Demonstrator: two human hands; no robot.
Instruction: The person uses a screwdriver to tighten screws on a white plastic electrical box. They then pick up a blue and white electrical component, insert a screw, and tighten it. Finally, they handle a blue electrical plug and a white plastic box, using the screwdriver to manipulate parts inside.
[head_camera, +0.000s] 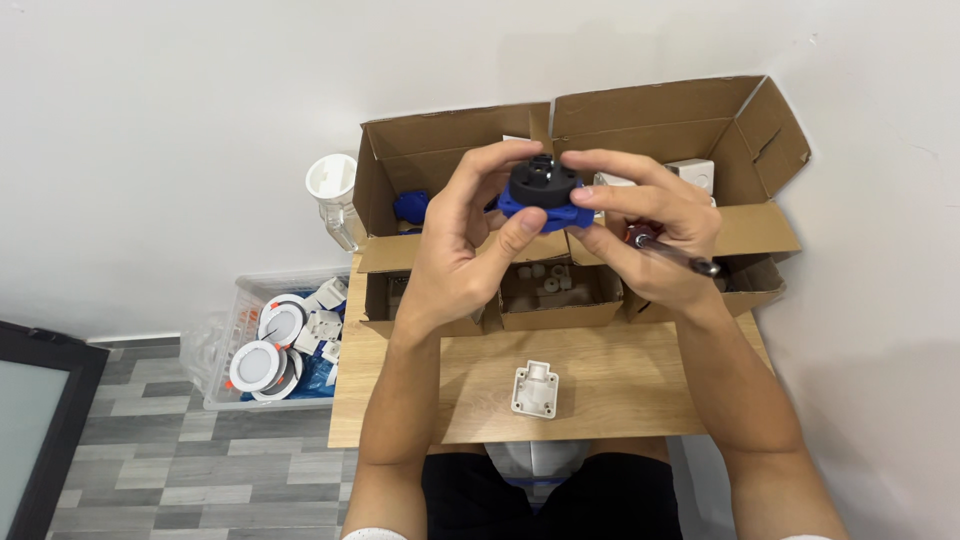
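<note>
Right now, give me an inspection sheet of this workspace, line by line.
Surface: small wooden table against a white wall.
Job's things: black and blue round part held up; white plastic housing on the table.
Clutter: open cardboard boxes with small white parts; clear bin of round white lamps on the floor.
Hands: left hand and right hand both grip the part; right also holds a red-handled screwdriver.
Cables: nothing seen.
Surroundings: grey tiled floor.

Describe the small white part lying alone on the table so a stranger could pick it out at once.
Start at the wooden table, below the row of open cardboard boxes. On bare wood between the person's forearms lies a white plastic housing. Unlike the blue-and-black part held in both hands above, it lies alone, untouched.
</note>
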